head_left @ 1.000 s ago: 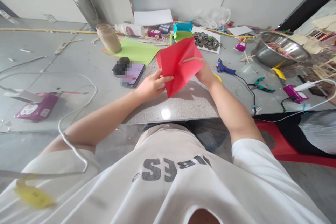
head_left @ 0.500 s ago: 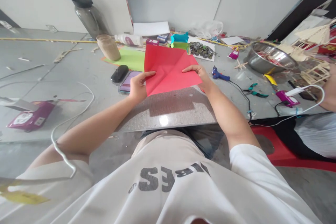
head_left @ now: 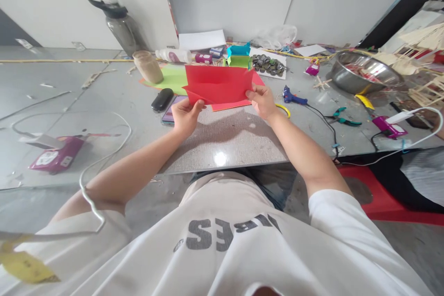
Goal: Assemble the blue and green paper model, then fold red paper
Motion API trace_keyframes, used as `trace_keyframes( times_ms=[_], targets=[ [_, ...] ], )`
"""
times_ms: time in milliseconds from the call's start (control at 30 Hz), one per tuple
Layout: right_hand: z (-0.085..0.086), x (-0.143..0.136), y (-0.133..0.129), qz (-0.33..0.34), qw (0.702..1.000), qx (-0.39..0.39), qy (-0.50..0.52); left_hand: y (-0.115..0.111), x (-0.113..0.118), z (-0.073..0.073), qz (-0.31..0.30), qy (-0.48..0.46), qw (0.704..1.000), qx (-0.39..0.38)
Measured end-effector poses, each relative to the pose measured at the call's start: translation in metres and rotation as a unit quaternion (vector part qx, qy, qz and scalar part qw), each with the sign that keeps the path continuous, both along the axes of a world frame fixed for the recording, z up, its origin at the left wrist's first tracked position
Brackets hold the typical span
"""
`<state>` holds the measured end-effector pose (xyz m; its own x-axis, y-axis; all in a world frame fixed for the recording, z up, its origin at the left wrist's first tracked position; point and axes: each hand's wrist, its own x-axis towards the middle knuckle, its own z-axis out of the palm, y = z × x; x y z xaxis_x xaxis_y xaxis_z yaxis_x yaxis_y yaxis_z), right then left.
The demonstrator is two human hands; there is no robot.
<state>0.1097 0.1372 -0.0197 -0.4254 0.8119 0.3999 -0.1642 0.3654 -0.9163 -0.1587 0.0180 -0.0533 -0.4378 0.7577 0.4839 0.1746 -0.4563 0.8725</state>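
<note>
A red sheet of paper (head_left: 218, 84) is held up above the table between my two hands, tilted toward me, with a crease or fold along its lower part. My left hand (head_left: 187, 113) pinches its lower left corner, thumb on the near side. On the right edge, my right hand (head_left: 262, 101) grips it between thumb and fingers. Behind and below it lie more coloured sheets, including a green paper (head_left: 171, 78). A yellow-handled tool (head_left: 285, 110), partly hidden, rests by my right hand. Near my left hand are a phone (head_left: 169, 114) and a black mouse (head_left: 162, 100).
A blue glue gun (head_left: 294, 96), teal pliers (head_left: 343, 118) and a steel bowl (head_left: 366, 74) lie to the right. A jar (head_left: 148, 67), a water bottle (head_left: 125, 27) and a pile of bottle caps (head_left: 268, 65) stand behind. A white cable (head_left: 86, 173) crosses my left arm.
The red sheet has been tipped more upright and shows a fold along its bottom. Both hands have turned, with thumbs now in front. Other red paper and a yellow handle now show beneath.
</note>
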Motion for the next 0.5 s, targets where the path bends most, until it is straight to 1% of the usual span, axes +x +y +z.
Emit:
trace_keyframes(
  times_ms=[67, 133, 233, 367, 433, 500],
  targets=[
    [-0.004, -0.004, -0.001, -0.036, 0.999, -0.002, 0.014, -0.001, 0.0, 0.0, -0.006, 0.007, 1.0, 0.004],
    [-0.007, -0.007, -0.001, -0.072, 0.997, -0.002, 0.009, -0.001, -0.001, 0.003, -0.024, 0.017, 1.0, -0.006],
    [-0.01, -0.008, 0.001, -0.093, 0.996, 0.01, -0.004, -0.001, -0.004, 0.007, -0.051, 0.023, 0.998, -0.021],
    [-0.01, -0.005, 0.003, -0.071, 0.997, 0.009, -0.008, 0.001, -0.01, 0.008, -0.062, 0.038, 0.997, -0.024],
    [-0.007, 0.001, 0.004, -0.036, 0.999, 0.011, -0.015, 0.002, -0.01, 0.005, -0.066, 0.034, 0.997, -0.009],
    [-0.003, 0.007, 0.004, 0.015, 0.999, 0.018, -0.044, 0.005, -0.009, 0.003, -0.061, 0.009, 0.998, 0.021]
  ],
)
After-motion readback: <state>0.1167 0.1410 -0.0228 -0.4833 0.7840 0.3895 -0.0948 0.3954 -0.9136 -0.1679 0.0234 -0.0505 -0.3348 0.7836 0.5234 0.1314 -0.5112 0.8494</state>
